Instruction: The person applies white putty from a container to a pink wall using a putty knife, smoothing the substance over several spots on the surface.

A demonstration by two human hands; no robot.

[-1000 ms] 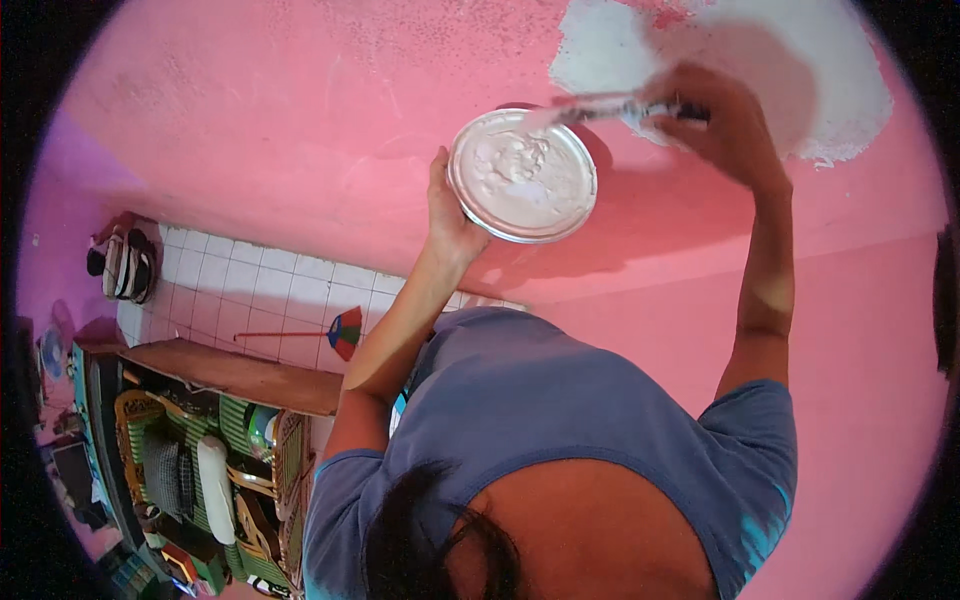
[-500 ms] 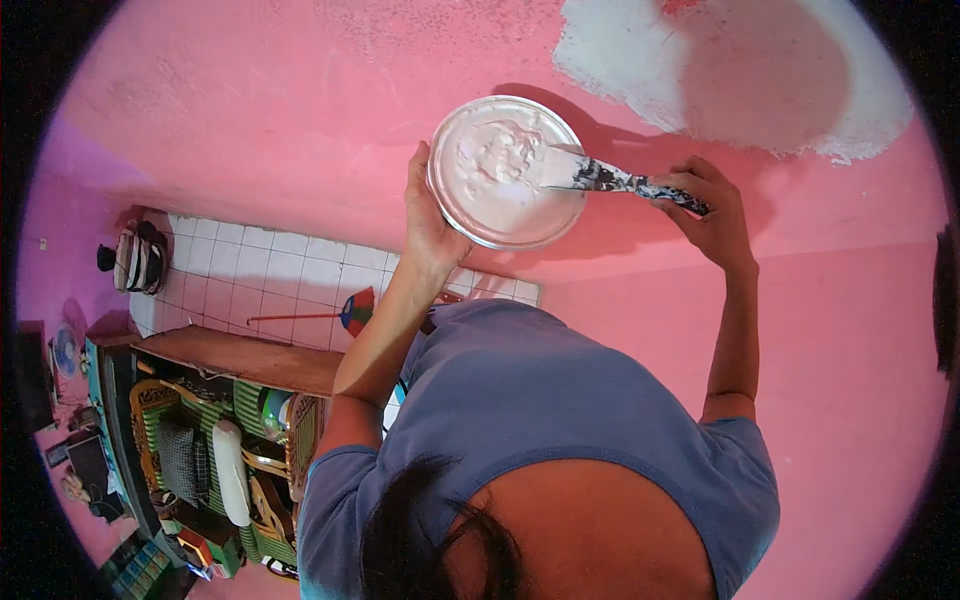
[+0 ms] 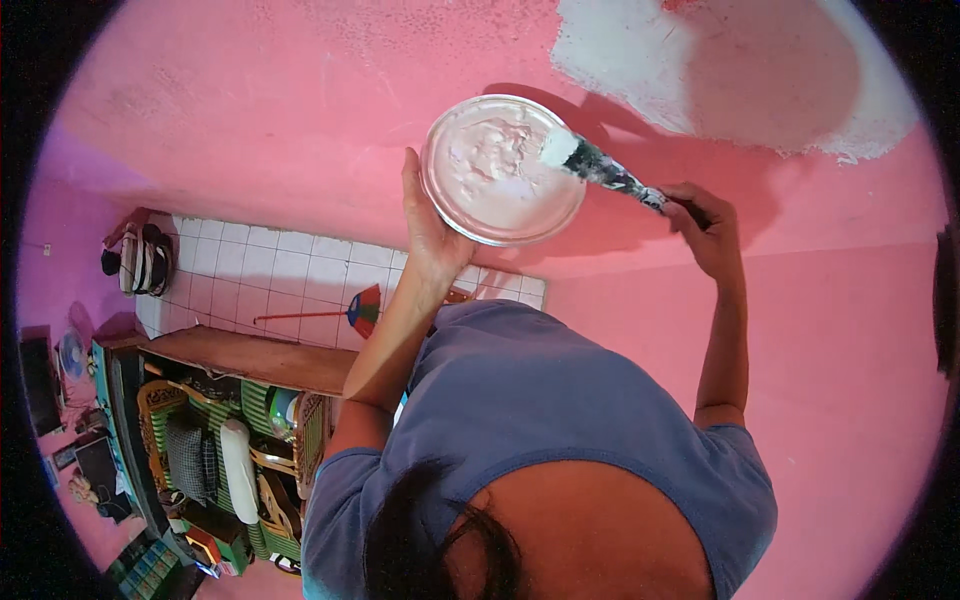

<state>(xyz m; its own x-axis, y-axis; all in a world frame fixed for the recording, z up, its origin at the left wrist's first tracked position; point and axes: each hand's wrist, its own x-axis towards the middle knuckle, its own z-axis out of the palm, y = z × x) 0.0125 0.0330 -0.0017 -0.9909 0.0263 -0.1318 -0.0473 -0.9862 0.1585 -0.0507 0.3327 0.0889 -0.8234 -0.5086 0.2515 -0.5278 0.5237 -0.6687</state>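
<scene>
L hand (image 3: 435,238) is holding a tub (image 3: 492,237) of white paste (image 3: 490,185), R hand (image 3: 712,228) fingers wrapped rnd scraper (image 3: 612,174), blade (image 3: 559,148) over tub.

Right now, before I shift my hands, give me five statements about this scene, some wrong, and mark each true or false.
1. The left hand holds a round container of pale paste. True.
2. The right hand is empty. False: it holds a putty knife.
3. In this view, the putty knife overlaps the container's right rim. True.
4. The whitish patch is at the picture's lower left. False: it is at the upper right, on the pink wall.
5. The person's shirt is yellow. False: it is blue.
</scene>
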